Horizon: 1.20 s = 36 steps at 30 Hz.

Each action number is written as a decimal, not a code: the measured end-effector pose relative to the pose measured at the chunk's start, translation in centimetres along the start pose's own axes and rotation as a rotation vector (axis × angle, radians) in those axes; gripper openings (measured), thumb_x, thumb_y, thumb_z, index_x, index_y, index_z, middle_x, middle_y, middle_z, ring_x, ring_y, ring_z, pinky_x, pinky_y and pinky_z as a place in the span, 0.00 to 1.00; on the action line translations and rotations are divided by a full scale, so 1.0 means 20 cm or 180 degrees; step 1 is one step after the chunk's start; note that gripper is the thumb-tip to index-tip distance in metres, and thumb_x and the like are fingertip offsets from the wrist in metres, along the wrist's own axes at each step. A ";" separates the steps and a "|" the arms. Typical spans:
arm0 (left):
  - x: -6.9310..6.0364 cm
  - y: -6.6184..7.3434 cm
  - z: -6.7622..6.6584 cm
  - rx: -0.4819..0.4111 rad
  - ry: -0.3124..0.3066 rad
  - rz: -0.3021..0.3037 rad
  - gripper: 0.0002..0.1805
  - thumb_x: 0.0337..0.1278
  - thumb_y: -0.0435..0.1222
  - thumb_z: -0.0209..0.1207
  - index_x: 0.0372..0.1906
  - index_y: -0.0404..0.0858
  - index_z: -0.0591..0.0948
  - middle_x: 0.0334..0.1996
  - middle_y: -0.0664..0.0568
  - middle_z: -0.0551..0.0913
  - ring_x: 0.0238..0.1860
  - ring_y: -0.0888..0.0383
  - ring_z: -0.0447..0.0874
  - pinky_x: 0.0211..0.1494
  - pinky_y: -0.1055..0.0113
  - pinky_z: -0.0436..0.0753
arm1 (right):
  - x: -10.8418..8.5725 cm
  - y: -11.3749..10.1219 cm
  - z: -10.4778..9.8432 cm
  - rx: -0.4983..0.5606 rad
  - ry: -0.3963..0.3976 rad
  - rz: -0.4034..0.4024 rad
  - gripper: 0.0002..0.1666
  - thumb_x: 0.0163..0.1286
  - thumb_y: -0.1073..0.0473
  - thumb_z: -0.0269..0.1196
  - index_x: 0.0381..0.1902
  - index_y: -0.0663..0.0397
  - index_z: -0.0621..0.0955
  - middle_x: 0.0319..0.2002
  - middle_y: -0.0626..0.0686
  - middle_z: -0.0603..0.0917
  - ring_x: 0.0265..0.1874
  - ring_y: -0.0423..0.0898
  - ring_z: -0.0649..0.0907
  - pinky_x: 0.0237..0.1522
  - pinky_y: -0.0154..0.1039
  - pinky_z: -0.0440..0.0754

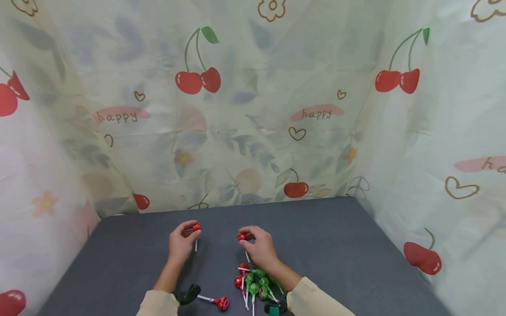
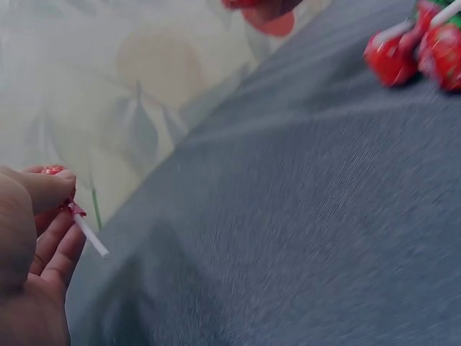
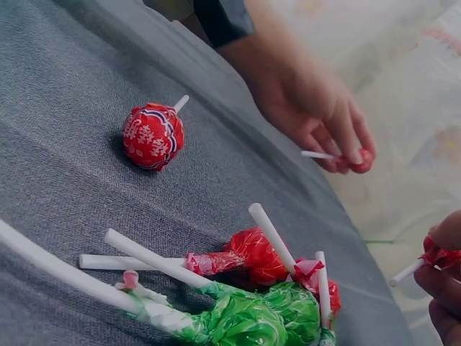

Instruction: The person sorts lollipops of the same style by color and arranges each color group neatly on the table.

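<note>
My left hand [image 1: 182,243] pinches a red-wrapped lollipop [image 1: 196,227] between thumb and fingers, its white stick pointing down. To the right, my right hand [image 1: 261,248] pinches another red lollipop [image 1: 242,237] by the candy end, and that stick also hangs downward. Both hands are raised over the dark table and stay apart. Below the right hand lies a pile of several green lollipops [image 1: 253,289] and red lollipops [image 1: 238,281], sticks crossing. A single red lollipop [image 3: 153,137] lies apart, left of the pile, with patterned wrapping. The right wrist view shows only part of the right hand [image 3: 448,288].
A dark grey cloth covers the table [image 1: 324,245]. Around its back and sides hangs a pale curtain [image 1: 245,109] printed with cherries, hearts and flowers. Dark straps [image 1: 189,295] sit at both wrists, close to the light sleeves [image 1: 316,298].
</note>
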<state>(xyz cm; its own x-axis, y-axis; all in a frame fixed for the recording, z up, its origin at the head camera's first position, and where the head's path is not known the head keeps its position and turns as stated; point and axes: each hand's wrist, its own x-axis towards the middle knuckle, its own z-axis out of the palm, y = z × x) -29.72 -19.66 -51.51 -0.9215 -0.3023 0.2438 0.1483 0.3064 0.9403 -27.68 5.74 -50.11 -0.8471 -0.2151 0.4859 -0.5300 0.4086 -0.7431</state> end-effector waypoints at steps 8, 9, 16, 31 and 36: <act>0.09 -0.12 -0.04 0.0465 0.0047 -0.0076 0.17 0.55 0.29 0.67 0.51 0.33 0.82 0.46 0.37 0.83 0.46 0.45 0.84 0.39 0.67 0.83 | 0.01 0.04 0.04 -0.0015 -0.0043 0.0303 0.13 0.61 0.67 0.69 0.45 0.56 0.84 0.38 0.48 0.84 0.36 0.45 0.84 0.34 0.34 0.82; 0.10 -0.12 -0.04 0.0522 0.0044 -0.0069 0.17 0.55 0.30 0.67 0.51 0.33 0.82 0.46 0.37 0.83 0.46 0.44 0.84 0.40 0.65 0.83 | 0.01 0.04 0.05 -0.0011 -0.0044 0.0335 0.12 0.61 0.66 0.69 0.44 0.56 0.84 0.38 0.48 0.84 0.35 0.45 0.84 0.34 0.34 0.82; 0.11 -0.13 -0.07 0.0869 -0.0025 -0.0075 0.16 0.57 0.31 0.66 0.51 0.33 0.82 0.45 0.36 0.84 0.45 0.43 0.83 0.49 0.51 0.78 | 0.03 0.05 0.07 0.0092 -0.0074 0.0500 0.12 0.61 0.66 0.69 0.43 0.55 0.85 0.37 0.48 0.85 0.32 0.42 0.84 0.30 0.32 0.81; 0.13 -0.15 -0.08 0.1172 -0.0241 -0.0255 0.14 0.57 0.32 0.66 0.48 0.33 0.83 0.43 0.39 0.84 0.41 0.46 0.80 0.46 0.51 0.74 | 0.17 0.04 0.17 0.0120 -0.0115 0.0805 0.12 0.59 0.67 0.70 0.42 0.59 0.85 0.34 0.48 0.86 0.27 0.38 0.83 0.27 0.32 0.80; 0.13 -0.15 -0.09 0.1125 -0.0290 -0.0271 0.15 0.58 0.32 0.65 0.50 0.32 0.82 0.45 0.38 0.84 0.42 0.46 0.81 0.47 0.50 0.75 | 0.20 0.05 0.21 0.0071 -0.0095 0.0778 0.13 0.58 0.68 0.71 0.42 0.61 0.85 0.33 0.49 0.85 0.24 0.37 0.82 0.26 0.32 0.79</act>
<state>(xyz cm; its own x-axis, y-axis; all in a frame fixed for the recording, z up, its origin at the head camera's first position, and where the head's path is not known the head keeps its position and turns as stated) -31.97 -22.96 -53.21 -0.9557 -0.2635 0.1312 -0.0488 0.5811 0.8124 -31.70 1.57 -50.93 -0.9509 -0.1384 0.2768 -0.3095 0.4322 -0.8470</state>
